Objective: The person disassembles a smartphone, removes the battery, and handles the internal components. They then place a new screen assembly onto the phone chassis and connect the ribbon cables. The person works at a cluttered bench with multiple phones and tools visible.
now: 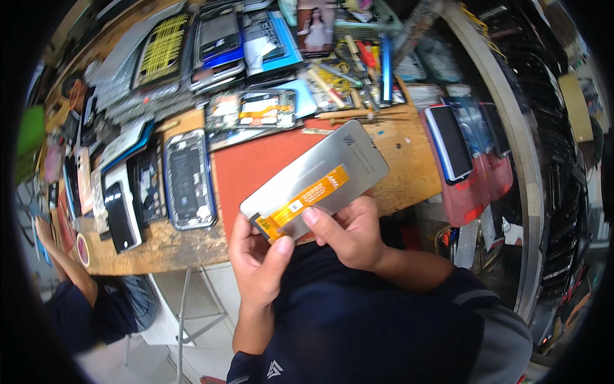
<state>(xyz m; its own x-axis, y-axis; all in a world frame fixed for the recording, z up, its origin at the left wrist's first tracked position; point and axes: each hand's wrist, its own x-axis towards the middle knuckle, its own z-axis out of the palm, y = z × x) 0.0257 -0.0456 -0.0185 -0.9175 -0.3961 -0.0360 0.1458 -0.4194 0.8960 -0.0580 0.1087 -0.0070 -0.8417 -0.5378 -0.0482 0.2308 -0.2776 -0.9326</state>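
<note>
One opened phone (187, 182) lay at left, beside the red mat (238, 157). Our left hand (256, 262) pinched the near left corner of the silver panel (307, 163), thumb at the end of its orange ribbon cable (316, 190), the panel held above the mat. Our right hand (356, 238) gripped the near edge, thumb by the cable, other fingers partly hidden. Good handling, we judged, meant light thumbs and no creasing.

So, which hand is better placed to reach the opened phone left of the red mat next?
Probably the left hand: it is nearer the opened phone, which lies to its left. The right hand is farther across. Both hold the silver panel.
</note>
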